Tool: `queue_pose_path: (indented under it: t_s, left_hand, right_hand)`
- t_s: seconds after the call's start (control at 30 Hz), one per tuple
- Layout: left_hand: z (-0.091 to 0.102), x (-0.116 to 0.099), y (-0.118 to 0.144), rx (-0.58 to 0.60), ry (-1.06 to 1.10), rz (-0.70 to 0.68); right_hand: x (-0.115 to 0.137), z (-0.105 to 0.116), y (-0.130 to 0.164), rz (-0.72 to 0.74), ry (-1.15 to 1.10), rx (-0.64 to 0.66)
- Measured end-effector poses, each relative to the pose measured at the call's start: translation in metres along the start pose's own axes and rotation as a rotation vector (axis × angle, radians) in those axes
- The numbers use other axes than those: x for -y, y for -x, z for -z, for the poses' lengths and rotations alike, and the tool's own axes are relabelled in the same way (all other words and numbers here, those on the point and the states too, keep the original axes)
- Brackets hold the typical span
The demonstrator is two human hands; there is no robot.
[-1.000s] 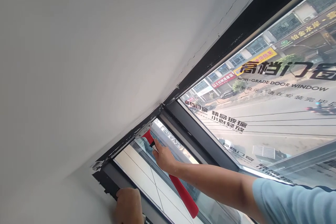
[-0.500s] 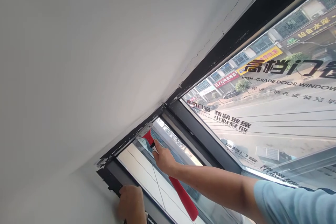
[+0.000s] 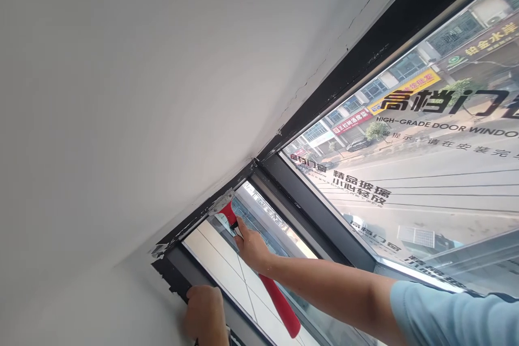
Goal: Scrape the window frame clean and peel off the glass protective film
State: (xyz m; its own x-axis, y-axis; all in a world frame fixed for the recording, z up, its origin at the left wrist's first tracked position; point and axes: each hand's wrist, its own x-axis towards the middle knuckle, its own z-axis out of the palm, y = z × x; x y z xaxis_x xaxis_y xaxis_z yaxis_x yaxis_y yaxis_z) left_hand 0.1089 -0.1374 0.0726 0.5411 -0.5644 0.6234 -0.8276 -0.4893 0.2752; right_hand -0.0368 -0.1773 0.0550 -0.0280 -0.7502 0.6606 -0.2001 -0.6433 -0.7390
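Observation:
My right hand (image 3: pixel 252 248) is closed round the long red handle of a scraper (image 3: pixel 229 213), whose tail end sticks out below my wrist. Its wide metal blade lies against the dark top frame (image 3: pixel 193 223) of the narrow window, which has ragged white patches along it. At lower left, my left hand (image 3: pixel 205 308) is closed at the dark side frame (image 3: pixel 170 278), fingers curled over its edge; the fingertips are hidden. White remnants cling to the frame corner just above that hand.
A white ceiling (image 3: pixel 141 92) meets the frames, with a thin crack (image 3: pixel 320 67) along the right-hand side. The large window (image 3: pixel 425 173) on the right carries printed black lettering, with a street and shop signs outside. A dark post (image 3: pixel 308 211) separates the two panes.
The scraper and my right hand have shifted slightly to the left, the blade staying along the top frame. My left hand keeps its place on the side frame. The view has moved a little.

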Motion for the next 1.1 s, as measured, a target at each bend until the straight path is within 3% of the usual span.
queue_pose_path:
  t_s: [0.1,0.3,0.7,1.1]
  left_hand:
    - [0.010,-0.004,0.010,0.063,0.006,0.022]
    - [0.019,-0.009,0.022,0.069,0.003,-0.025]
    - [0.007,-0.002,0.013,0.046,-0.036,-0.049]
    - [0.020,-0.009,0.012,0.191,0.093,0.121]
  right_hand:
    - [-0.002,-0.001,-0.001,0.022,0.003,-0.006]
    - [-0.009,0.001,-0.003,0.063,-0.030,-0.023]
    - [-0.010,-0.008,-0.004,0.051,-0.057,-0.042]
    - [0.005,-0.006,0.001,-0.035,-0.071,-0.001]
